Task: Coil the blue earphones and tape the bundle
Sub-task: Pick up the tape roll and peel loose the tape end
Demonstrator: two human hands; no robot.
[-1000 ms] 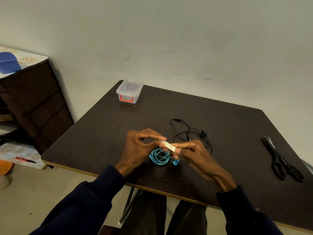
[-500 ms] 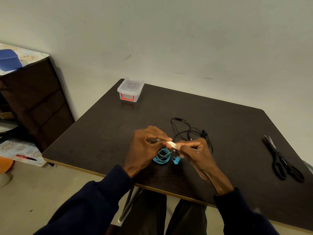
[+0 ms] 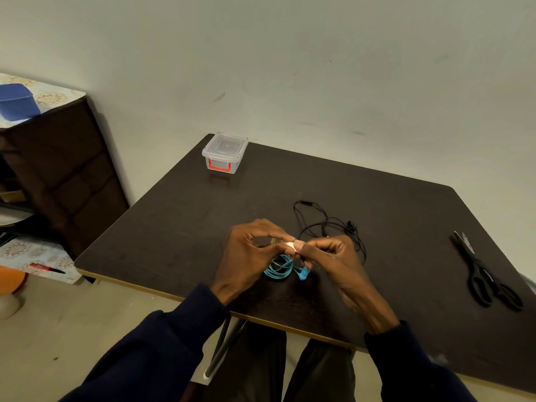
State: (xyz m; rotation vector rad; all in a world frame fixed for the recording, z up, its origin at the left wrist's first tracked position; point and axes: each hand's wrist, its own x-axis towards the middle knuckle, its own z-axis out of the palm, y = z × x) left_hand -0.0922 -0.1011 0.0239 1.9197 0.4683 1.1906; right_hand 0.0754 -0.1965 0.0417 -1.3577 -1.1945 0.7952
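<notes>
Two forearms in dark navy sleeves (image 3: 162,349) extend from the lower edge of the view over the near edge of the desk (image 3: 179,227), and the hands meet above its front centre. The left hand (image 3: 249,253) is curled, palm turned inward, with thumb and forefinger pinching one end of a short pale tape strip (image 3: 291,245). The right hand (image 3: 333,256) is likewise curled, its thumb and forefinger tips gripping the other end of the tape strip, its remaining fingers folded under. The blue earphones (image 3: 280,268) are wound into a small coil directly below and between the two hands, with one blue earbud (image 3: 304,274) projecting at the right side of the coil. Whether the coil rests on the desk or hangs from the fingers cannot be determined. Just beyond the right hand, a set of black earphones (image 3: 327,224) lies loose and uncoiled on the desk. Black scissors (image 3: 484,280) lie well apart at the right side, closed, handles toward the near edge. A clear lidded container (image 3: 224,152) with a red latch (image 3: 219,166) stands at the far left corner. A dark cabinet (image 3: 58,175) stands left of the desk against the wall.
</notes>
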